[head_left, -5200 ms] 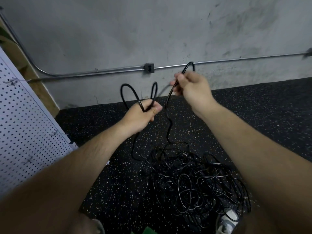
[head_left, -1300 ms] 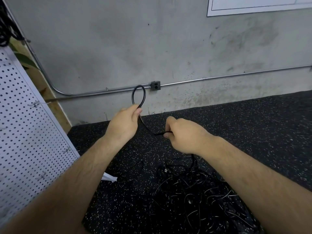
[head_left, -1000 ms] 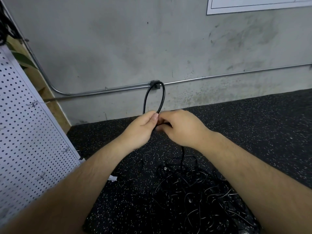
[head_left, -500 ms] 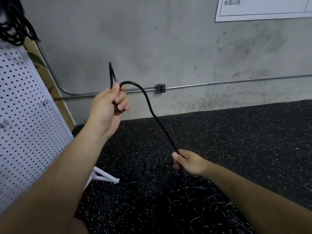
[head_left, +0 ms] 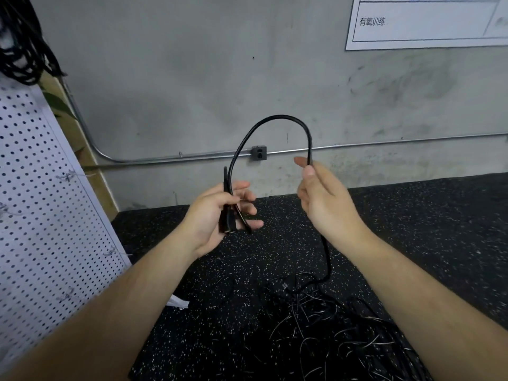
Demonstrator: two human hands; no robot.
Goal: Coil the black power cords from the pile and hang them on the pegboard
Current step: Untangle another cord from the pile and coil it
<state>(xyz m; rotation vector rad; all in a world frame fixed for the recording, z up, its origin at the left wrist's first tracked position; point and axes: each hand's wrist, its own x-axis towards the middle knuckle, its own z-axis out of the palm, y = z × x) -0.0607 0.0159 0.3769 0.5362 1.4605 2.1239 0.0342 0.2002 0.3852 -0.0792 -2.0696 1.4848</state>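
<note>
The left hand [head_left: 217, 213] grips the plug end of the cord [head_left: 277, 116]. The right hand [head_left: 321, 196] pinches its arch, well apart from the left, and the tail trails down to the pile [head_left: 343, 339] on the floor. Coiling looks barely begun; the next move is to lay this arch into the left hand as a loop.

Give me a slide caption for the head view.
Left hand grips the plug end, right hand pinches the power cord arching between them above the pile.

left hand [head_left: 213, 215] gripping, fingers part-spread, right hand [head_left: 325, 202] pinching, forearms extended
</note>
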